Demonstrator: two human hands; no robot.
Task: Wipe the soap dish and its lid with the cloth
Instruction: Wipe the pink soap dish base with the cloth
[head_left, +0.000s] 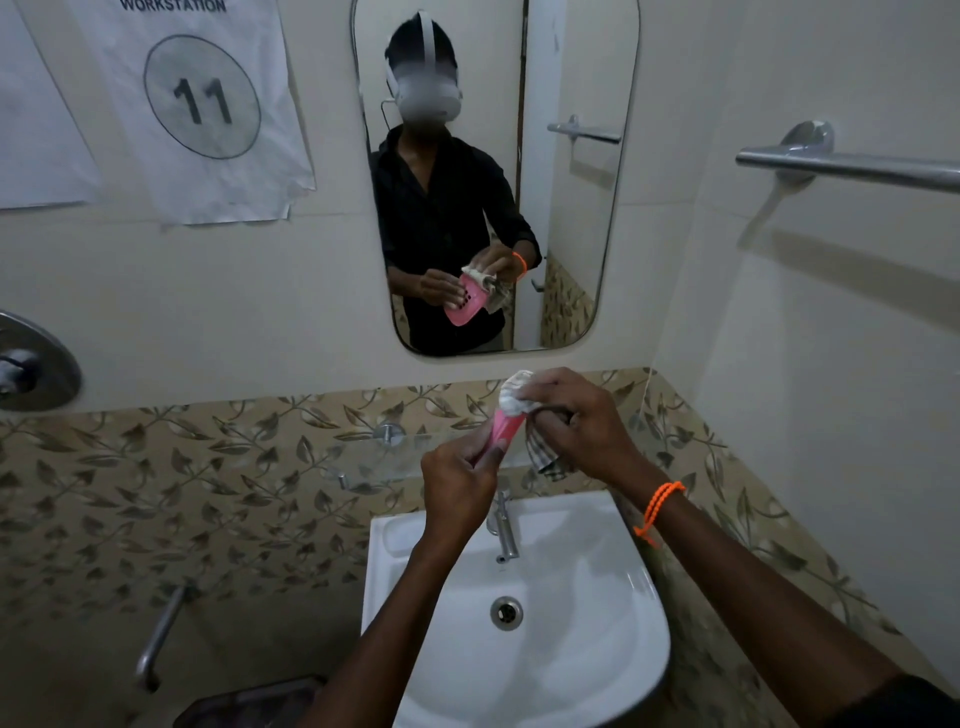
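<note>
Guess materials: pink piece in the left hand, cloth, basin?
Pink piece: looks like moulded plastic, glossy, uniform colour; mirror shows punched holes. Cloth: woven fabric, checked pattern, hangs limp and bunches at the right hand. Basin: likely glazed ceramic, white, shiny highlights.

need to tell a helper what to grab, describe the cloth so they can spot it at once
Start at the white sink; above its tap two hands meet. The right hand grips the cloth against the top of the pink soap dish piece. It is the only fabric there: bunched white, with a checked tail hanging down.
</note>
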